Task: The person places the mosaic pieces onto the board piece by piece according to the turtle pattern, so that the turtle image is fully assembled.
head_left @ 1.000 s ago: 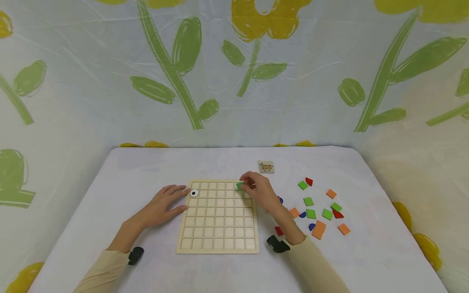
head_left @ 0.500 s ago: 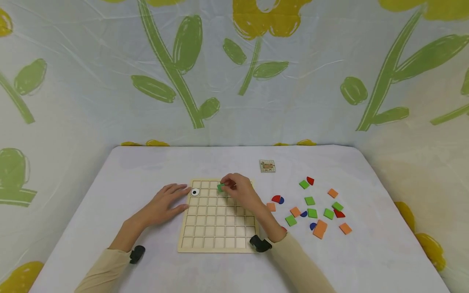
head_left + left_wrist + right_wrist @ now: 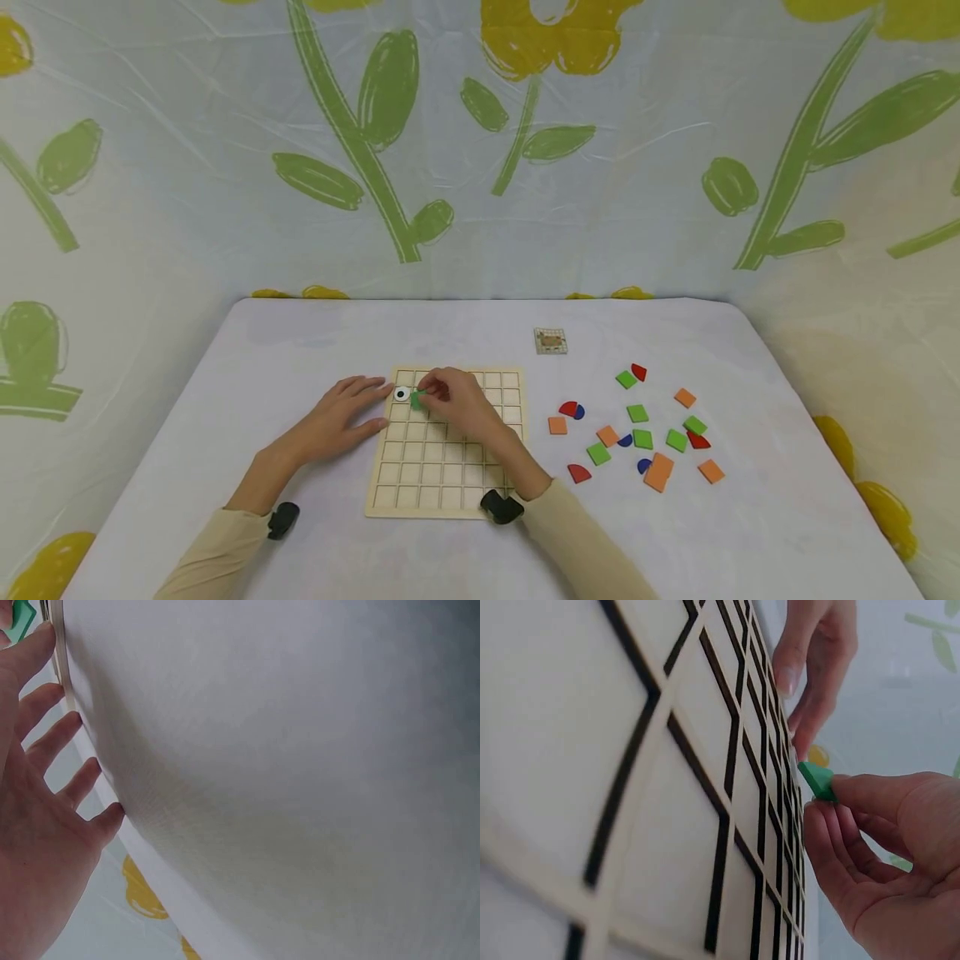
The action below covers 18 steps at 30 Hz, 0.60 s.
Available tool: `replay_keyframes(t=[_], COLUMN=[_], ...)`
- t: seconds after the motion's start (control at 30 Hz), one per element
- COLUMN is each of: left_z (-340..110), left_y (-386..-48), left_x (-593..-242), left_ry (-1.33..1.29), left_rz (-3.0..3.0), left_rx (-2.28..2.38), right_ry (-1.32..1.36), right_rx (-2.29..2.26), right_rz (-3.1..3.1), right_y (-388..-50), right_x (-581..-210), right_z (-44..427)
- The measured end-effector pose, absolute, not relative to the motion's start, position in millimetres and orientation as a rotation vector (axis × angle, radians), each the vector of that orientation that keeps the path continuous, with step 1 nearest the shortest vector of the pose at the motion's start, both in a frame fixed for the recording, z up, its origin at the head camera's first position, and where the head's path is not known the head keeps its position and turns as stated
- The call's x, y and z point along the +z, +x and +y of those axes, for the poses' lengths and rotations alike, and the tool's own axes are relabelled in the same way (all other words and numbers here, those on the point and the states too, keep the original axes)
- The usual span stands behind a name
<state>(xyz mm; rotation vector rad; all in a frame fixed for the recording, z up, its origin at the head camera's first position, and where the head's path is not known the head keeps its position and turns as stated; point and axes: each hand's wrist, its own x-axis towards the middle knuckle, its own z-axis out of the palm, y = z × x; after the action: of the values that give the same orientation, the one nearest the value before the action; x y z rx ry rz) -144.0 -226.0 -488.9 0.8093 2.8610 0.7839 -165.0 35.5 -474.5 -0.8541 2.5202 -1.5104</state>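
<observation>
My right hand [image 3: 467, 410] pinches a green piece [image 3: 417, 400] over the upper left of the wooden grid board [image 3: 371, 492], just right of a white disc with a black dot [image 3: 402, 394]. In the right wrist view, thumb and fingertips hold the green piece [image 3: 819, 781] above the grid. My left hand [image 3: 330, 425] lies flat with fingers spread, its fingertips at the board's left edge. The left wrist view shows the left hand [image 3: 45, 802] with the thumb and a finger against that edge.
Loose green pieces [image 3: 642, 439], orange pieces [image 3: 657, 472], red pieces [image 3: 578, 473] and blue pieces [image 3: 625, 441] lie scattered on the table right of the board. A small picture card [image 3: 551, 341] lies behind the board, to the right.
My right hand has moved left across the board with the green piece, from the upper right to beside the white disc. The left hand has stayed at the left edge.
</observation>
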Motion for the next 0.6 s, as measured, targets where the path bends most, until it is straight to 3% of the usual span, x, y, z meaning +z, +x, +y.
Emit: replay_keyframes(t=[0.6], left_z=[-226], left_y=[-143], left_x=[-487], left_ry=[0.831], left_rz=[2.867], left_rx=[0.787], right_ry=[-0.830], right_rx=[-1.381], right_rz=[2.575], right_y=[-160], right_x=[-479], right_z=[4])
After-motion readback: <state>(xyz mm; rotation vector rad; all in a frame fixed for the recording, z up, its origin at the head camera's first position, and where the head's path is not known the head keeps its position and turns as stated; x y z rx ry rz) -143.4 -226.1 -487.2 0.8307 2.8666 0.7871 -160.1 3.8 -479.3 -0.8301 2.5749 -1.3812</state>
